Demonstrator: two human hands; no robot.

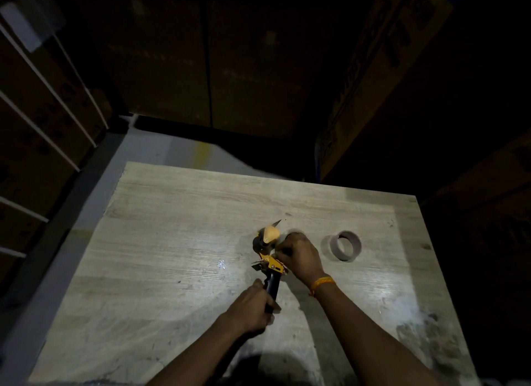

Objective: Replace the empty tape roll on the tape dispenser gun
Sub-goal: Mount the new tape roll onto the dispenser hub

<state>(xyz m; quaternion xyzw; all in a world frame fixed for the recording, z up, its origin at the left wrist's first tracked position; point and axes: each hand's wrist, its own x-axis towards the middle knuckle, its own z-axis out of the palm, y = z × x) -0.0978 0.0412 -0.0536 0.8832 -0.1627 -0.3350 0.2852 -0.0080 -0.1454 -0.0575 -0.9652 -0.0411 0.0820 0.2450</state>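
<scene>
A yellow and black tape dispenser gun (268, 255) lies over the middle of the wooden table (161, 242). My left hand (253, 308) grips its black handle from below. My right hand (301, 256) is closed over the gun's body, on the side where the roll sits; what its fingers pinch is hidden. A brown cardboard tape core (344, 245) stands on its rim on the table, just right of my right hand and apart from it. An orange band circles my right wrist.
Large cardboard boxes (207, 55) stand in the dark behind the table's far edge. More stacked cartons with white straps (43, 98) fill the left side. A grey floor strip (94, 184) runs past the table's left edge.
</scene>
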